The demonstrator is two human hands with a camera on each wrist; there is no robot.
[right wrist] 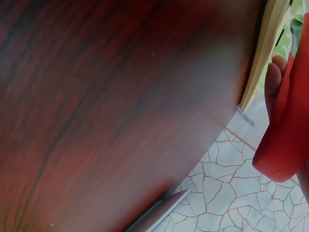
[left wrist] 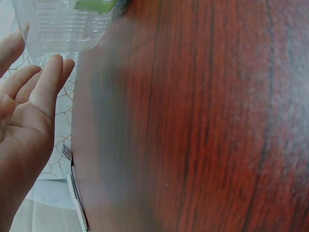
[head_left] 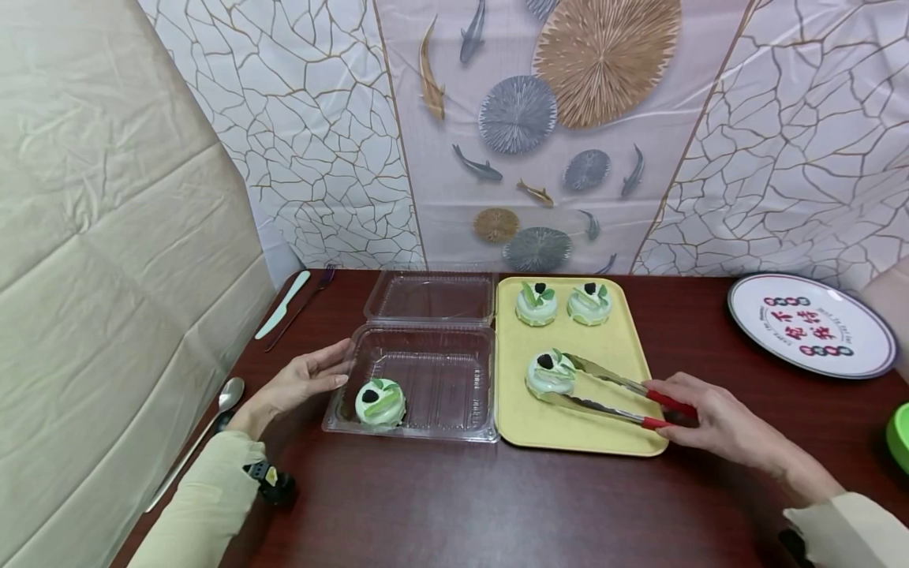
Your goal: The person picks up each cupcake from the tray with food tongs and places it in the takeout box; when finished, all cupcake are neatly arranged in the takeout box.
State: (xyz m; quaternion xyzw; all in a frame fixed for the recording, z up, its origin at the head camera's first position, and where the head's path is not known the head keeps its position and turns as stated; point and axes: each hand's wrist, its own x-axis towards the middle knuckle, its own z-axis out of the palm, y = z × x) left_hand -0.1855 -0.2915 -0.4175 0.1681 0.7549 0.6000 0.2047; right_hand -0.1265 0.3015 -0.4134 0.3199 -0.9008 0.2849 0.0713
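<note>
My left hand [head_left: 308, 383] rests its fingers at the left side of a hinged clear plastic box [head_left: 433, 386]. In the left wrist view those fingers [left wrist: 46, 87] are nearly straight beside the box wall. A round pale green cake [head_left: 379, 404] with a dark berry and leaves sits in the box's near left corner. My right hand [head_left: 717, 414] holds metal tongs [head_left: 656, 410] by their red handles. The tong arms lie either side of another such cake [head_left: 550, 374] on a yellow tray [head_left: 589, 422]; how firmly they press it I cannot tell.
Two more cakes, one left [head_left: 536, 304] and one right [head_left: 589, 304], stand at the tray's far end. The box lid [head_left: 433, 297] lies folded back. Left are a knife [head_left: 282, 305], fork [head_left: 301, 308] and spoon [head_left: 195, 442]. A white plate [head_left: 813, 325] and green item [head_left: 900, 435] are right.
</note>
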